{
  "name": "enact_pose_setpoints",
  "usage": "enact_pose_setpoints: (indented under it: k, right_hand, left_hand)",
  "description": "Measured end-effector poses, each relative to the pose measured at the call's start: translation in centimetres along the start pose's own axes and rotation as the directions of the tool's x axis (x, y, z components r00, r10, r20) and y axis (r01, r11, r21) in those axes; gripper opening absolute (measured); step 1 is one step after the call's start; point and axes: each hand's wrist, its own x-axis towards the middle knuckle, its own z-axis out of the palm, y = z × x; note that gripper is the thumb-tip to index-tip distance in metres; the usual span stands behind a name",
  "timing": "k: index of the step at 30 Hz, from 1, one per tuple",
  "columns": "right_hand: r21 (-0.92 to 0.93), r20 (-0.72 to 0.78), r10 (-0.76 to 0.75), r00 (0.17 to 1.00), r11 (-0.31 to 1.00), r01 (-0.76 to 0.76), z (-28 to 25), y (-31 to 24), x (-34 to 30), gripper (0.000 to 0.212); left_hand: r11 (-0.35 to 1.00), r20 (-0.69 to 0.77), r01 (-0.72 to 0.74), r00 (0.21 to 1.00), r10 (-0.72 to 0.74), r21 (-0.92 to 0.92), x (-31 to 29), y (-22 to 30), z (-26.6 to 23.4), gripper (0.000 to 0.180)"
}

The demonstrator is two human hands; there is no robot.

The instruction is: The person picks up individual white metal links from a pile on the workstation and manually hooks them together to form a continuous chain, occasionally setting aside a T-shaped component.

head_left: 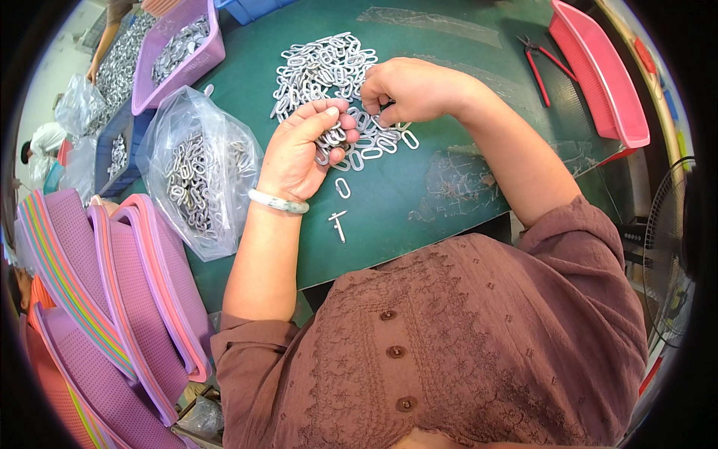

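A stack of oval metal links [331, 138] is gripped in the curled left hand [303, 150] while the right hand [407, 90] pinches one at the far pile [321, 67]; loosened fingers could spill the stack.

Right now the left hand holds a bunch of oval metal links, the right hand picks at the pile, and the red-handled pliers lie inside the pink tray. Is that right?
Not quite. The head view shows the red-handled pliers lying on the green mat beside the pink tray, not inside it. The rest holds: the left hand holds a bunch of oval metal links, and the right hand picks at the pile.
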Motion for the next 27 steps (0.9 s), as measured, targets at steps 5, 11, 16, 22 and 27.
enact_pose_setpoints:
  k: [5, 11, 16, 22, 27]
  right_hand:
    - [0.029, 0.052, 0.013, 0.999, 0.999, -0.014, -0.1, -0.1, 0.3, 0.017]
    - [0.055, -0.038, -0.091, 0.995, 0.994, 0.093, 0.5, 0.6, 0.2, 0.016]
    - [0.380, 0.007, -0.030, 1.000, 0.925, 0.025, -1.0, -0.4, -0.1, 0.011]
    - [0.631, -0.122, -0.011, 0.992, 0.771, 0.086, -1.0, -1.7, -0.2, 0.010]
    - [-0.078, -0.032, 0.048, 0.998, 0.996, -0.050, -1.5, 0.3, -0.8, 0.018]
  left_hand:
    - [1.000, -0.033, 0.001, 0.999, 0.000, 0.012, -0.1, 0.0, 0.1, 0.018]
    - [1.000, -0.004, -0.006, 1.000, 0.006, -0.012, 0.1, 0.0, -0.2, 0.018]
    - [1.000, -0.034, -0.005, 0.999, 0.006, 0.030, 0.0, 0.0, -0.1, 0.021]
    - [0.999, 0.049, 0.037, 0.998, -0.036, -0.016, -0.2, 0.1, 0.4, 0.024]
    - [0.995, 0.083, 0.049, 0.996, -0.042, -0.082, 0.0, -0.1, -0.4, 0.021]
